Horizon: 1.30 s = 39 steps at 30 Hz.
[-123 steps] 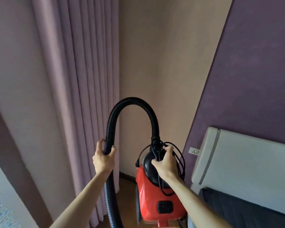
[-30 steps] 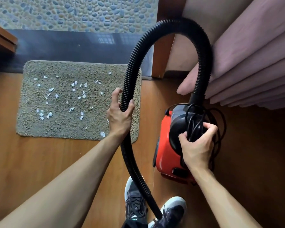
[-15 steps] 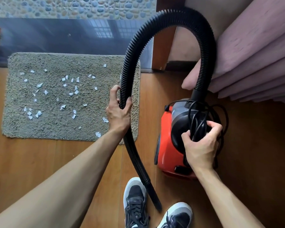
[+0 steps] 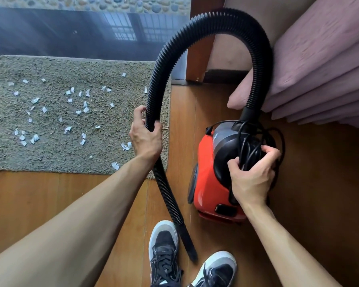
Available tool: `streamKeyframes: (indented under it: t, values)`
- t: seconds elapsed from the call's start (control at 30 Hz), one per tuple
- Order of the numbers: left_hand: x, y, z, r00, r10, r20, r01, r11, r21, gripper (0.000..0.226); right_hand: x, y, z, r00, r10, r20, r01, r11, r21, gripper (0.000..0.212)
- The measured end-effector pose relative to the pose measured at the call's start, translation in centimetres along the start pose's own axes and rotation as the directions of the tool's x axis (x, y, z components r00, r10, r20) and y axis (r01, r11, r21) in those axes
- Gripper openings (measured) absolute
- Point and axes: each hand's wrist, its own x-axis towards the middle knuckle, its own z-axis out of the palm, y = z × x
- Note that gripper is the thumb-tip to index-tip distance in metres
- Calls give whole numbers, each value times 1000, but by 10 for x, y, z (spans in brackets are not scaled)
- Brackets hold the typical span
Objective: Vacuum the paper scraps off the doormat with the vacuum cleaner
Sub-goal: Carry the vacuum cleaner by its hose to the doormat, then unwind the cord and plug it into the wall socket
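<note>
Currently: vacuum cleaner [image 4: 207, 177], red canister, rigid, probably weighty; just right of doormat [image 4: 56, 150]. Gripped on top, with bundled cord [image 4: 249, 139], by right hand [image 4: 251, 175]. Hose [image 4: 216, 19], ribbed, springy; clasped mid-length by left hand [image 4: 145, 139]. Paper scraps [image 4: 67, 129], featherlight, strewn over doormat.

Left hand [image 4: 145, 139] and right hand [image 4: 253, 177] grip tightly (arms outstretched).

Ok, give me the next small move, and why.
Probably unwind the power cord with the right hand: it sits bundled on the red vacuum cleaner, so the machine looks unplugged. The left hand grips the hose, its nozzle hangs by the shoes, and the paper scraps lie on the doormat.
</note>
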Motion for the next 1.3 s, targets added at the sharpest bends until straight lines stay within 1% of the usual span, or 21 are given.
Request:
streamKeyframes:
  t: [0.1, 0.13, 0.2, 0.27, 0.37, 0.4, 0.47, 0.5, 0.57, 0.63, 0.73, 0.8, 0.97, 1.2, 1.3]
  values:
    - [-6, 3, -13, 1000, 15, 25, -16, 999, 35, 46, -1, -4, -3, 1000, 4, 25, -3, 1000, -28, 47]
    - [-7, 3, -18, 999, 14, 47, -16, 998, 61, 50, -1, -6, -4, 998, 17, 54, -14, 999, -46, 48]
    - [-10, 1, -30, 991, 2, 134, -20, 991, 134, 60, -4, -9, -8, 988, 58, 140, -46, 995, -92, 52]
    - [-13, 0, -42, 970, -45, 239, -8, 976, 215, 72, -5, -13, -14, 970, 98, 224, -60, 983, -172, 59]
    - [-23, 11, -61, 932, -132, 337, -2, 929, 370, 88, 0, -24, -27, 935, 132, 330, -9, 937, -350, 79]
    - [-27, 18, -68, 922, -146, 359, -26, 901, 433, 93, 2, -29, -33, 918, 153, 366, 15, 909, -417, 86]
    - [-40, 32, -83, 903, -145, 405, -128, 807, 576, 101, 5, -42, -49, 878, 181, 444, 105, 831, -546, 97]
    - [-47, 41, -91, 890, -138, 434, -191, 751, 632, 102, 4, -50, -58, 855, 184, 485, 162, 793, -587, 100]
    - [-60, 61, -109, 855, -135, 500, -304, 652, 695, 102, 0, -68, -76, 816, 170, 553, 263, 742, -617, 103]
    - [-73, 79, -126, 822, -129, 554, -393, 576, 717, 102, -7, -87, -96, 787, 148, 599, 336, 712, -617, 102]
    - [-94, 106, -155, 802, -94, 591, -464, 525, 713, 100, -16, -117, -127, 760, 125, 638, 402, 681, -612, 99]
    - [-107, 120, -173, 792, -55, 608, -497, 521, 694, 97, -24, -135, -146, 748, 116, 653, 426, 672, -606, 97]
    - [-140, 163, -222, 790, 27, 612, -535, 519, 667, 92, -37, -183, -195, 753, 87, 652, 439, 672, -596, 95]
    - [-195, 222, -287, 792, 75, 605, -544, 535, 646, 72, -72, -239, -271, 755, 68, 652, 449, 672, -589, 94]
    - [-215, 240, -310, 782, 92, 616, -559, 539, 629, 69, -87, -255, -304, 754, 76, 653, 447, 669, -594, 92]
